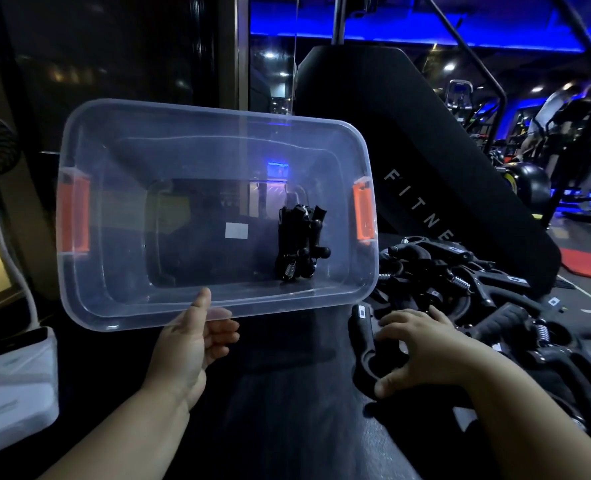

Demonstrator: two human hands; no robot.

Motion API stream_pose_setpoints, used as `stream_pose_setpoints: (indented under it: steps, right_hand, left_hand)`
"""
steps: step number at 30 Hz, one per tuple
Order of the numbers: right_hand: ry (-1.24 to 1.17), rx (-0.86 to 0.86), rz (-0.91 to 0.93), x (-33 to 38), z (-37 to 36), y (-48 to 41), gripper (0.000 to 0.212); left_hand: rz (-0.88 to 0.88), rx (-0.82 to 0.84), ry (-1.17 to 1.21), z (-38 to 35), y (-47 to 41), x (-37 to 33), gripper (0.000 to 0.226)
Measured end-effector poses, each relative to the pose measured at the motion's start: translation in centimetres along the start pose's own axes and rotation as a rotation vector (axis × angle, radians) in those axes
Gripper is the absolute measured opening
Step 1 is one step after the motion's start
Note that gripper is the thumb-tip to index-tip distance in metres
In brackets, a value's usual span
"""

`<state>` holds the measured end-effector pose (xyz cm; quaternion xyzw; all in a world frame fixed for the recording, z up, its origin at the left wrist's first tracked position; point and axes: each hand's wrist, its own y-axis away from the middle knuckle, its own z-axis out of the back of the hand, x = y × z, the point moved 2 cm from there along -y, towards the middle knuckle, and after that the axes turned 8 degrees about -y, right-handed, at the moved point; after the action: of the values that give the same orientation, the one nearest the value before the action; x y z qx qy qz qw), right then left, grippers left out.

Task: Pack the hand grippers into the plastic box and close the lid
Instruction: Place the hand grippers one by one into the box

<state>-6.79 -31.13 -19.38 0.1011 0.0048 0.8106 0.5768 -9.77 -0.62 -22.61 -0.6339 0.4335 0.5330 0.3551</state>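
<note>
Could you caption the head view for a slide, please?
Left hand grips the plastic box with grippers inside; right hand reaches for a loose gripper.

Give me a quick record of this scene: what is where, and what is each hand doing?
Box: clear plastic box, orange latches, tilted toward the camera, no lid on
Inside: a few black hand grippers at its right end
Left hand: holds the box's near rim
Right hand: spread over a loose gripper, grip unclear
Pile: more grippers on the dark surface, right

Box (121, 299) clear glossy plastic (orange latches (363, 213)); grippers (299, 247) matt black.
</note>
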Motion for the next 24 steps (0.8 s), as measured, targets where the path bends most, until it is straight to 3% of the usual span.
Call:
stream_pose_setpoints:
  steps: [5,8,10,14,17,20,22,24]
  right_hand:
    - [0.075,0.000,0.087,1.3,0.0,0.3,0.084]
    - [0.022,0.001,0.114,1.4,0.1,0.5,0.088]
    - [-0.155,-0.047,0.105,1.7,0.9,1.0,0.085]
    - [-0.612,-0.161,0.214,2.3,2.5,1.7,0.058]
    - [-0.986,-0.156,0.256,3.2,2.8,1.9,0.042]
    - [-1.097,-0.147,0.162,4.4,3.1,2.0,0.044]
    - [-1.035,-0.116,0.101,5.0,3.3,1.8,0.060]
    - [-0.924,-0.102,0.064,6.0,3.8,1.8,0.056]
  left_hand:
    - [-0.001,-0.004,0.001,-0.1,0.0,0.0,0.043]
    - [-0.003,-0.001,0.001,-0.1,0.1,0.0,0.043]
    - [-0.002,0.000,0.003,-0.1,0.1,-0.1,0.043]
    - [0.002,0.000,0.003,-0.1,0.1,-0.1,0.043]
    - [0.007,-0.001,0.007,-0.1,0.1,-0.1,0.043]
    - [0.017,0.000,0.013,-0.1,0.0,-0.2,0.043]
    - [0.024,0.000,0.017,-0.1,-0.1,-0.2,0.043]
    - [0.024,0.002,0.020,0.0,-0.1,-0.1,0.043]
